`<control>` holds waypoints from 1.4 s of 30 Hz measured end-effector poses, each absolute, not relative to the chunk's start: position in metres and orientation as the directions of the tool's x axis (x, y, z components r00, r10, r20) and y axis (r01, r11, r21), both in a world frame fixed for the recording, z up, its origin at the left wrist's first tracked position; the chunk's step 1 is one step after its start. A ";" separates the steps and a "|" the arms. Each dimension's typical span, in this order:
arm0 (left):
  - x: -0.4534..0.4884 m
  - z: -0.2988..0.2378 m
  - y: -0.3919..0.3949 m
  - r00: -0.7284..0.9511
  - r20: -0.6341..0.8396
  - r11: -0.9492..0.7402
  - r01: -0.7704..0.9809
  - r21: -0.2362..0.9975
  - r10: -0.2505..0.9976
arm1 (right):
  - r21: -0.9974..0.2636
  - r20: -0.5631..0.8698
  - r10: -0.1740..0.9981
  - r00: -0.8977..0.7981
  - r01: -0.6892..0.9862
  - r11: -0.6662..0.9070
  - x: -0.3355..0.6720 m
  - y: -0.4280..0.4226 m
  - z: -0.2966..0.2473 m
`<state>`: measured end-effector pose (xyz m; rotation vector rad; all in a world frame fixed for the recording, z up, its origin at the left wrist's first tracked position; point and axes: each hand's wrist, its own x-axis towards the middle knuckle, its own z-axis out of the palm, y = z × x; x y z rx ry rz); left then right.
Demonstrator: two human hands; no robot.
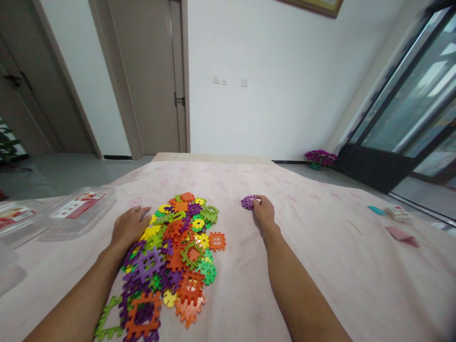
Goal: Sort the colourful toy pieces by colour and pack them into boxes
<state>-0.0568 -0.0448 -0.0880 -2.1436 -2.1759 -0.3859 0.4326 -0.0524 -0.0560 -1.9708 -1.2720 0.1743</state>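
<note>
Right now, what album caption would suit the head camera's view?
Right hand holding a purple piece, left hand at the edge of a colourful pile on pink cloth.

Even, soft light comes from the black-framed glass door (406, 102) beyond the right hand (264, 213); shadows are faint, outer edges stretched and slightly blurred.

Labels (80, 205) on clear containers (86, 227); print too small to read
</note>
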 end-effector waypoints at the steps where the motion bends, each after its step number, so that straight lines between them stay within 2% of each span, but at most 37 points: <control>1: -0.057 -0.088 -0.045 -0.029 0.220 -0.001 0.991 0.133 0.975 | -0.636 0.275 0.814 0.511 0.732 -0.244 0.432 -0.054 -0.056; 4: -0.057 -0.088 -0.045 -0.026 0.222 -0.007 0.989 0.147 0.975 | -0.563 0.268 0.799 0.538 0.761 -0.323 0.430 -0.059 -0.056; 7: -0.056 -0.087 -0.046 -0.025 0.230 -0.013 0.987 0.161 0.973 | -0.545 0.297 0.785 0.544 0.771 -0.328 0.426 -0.061 -0.055; 9: -0.055 -0.087 -0.046 -0.028 0.235 -0.013 0.986 0.168 0.972 | -0.560 0.343 0.776 0.529 0.778 -0.283 0.421 -0.061 -0.051; 11: -0.055 -0.087 -0.047 -0.030 0.235 -0.011 0.985 0.170 0.971 | -0.604 0.358 0.815 0.456 0.778 -0.171 0.412 -0.060 -0.044; 13: -0.055 -0.087 -0.047 -0.033 0.236 -0.007 0.986 0.166 0.971 | -0.677 0.283 0.915 0.286 0.735 -0.021 0.400 -0.059 -0.034; 15: -0.055 -0.087 -0.047 -0.031 0.236 -0.007 0.987 0.159 0.971 | -0.750 0.116 0.993 0.005 0.656 0.084 0.386 -0.060 -0.024; 17: -0.056 -0.088 -0.046 -0.032 0.235 -0.005 0.988 0.154 0.971 | -0.776 -0.049 0.962 -0.267 0.617 0.132 0.371 -0.066 -0.013; 20: -0.057 -0.089 -0.046 -0.029 0.237 -0.008 0.988 0.154 0.971 | -0.688 -0.160 0.882 -0.443 0.691 0.222 0.349 -0.080 0.000; 24: -0.057 -0.088 -0.046 -0.021 0.233 -0.018 0.986 0.165 0.972 | -0.456 -0.190 0.891 -0.413 0.841 0.292 0.323 -0.096 0.007; 28: -0.056 -0.087 -0.046 -0.035 0.232 -0.005 0.985 0.170 0.972 | -0.373 -0.184 0.892 -0.413 0.869 0.326 0.307 -0.105 0.008; 30: -0.056 -0.087 -0.047 -0.028 0.234 -0.012 0.986 0.167 0.972 | -0.416 -0.252 0.874 -0.415 0.862 0.290 0.306 -0.107 0.009; 34: -0.057 -0.088 -0.046 -0.013 0.240 -0.029 0.985 0.171 0.971 | -0.663 -0.369 0.845 -0.387 0.747 0.052 0.321 -0.103 0.015; 39: -0.059 -0.091 -0.044 -0.015 0.248 -0.031 0.983 0.180 0.969 | -0.891 -0.246 0.911 -0.331 0.447 -0.078 0.363 -0.093 0.028; 42: -0.059 -0.091 -0.044 -0.022 0.244 -0.023 0.984 0.179 0.970 | -0.956 -0.140 0.972 -0.186 0.281 -0.084 0.394 -0.086 0.026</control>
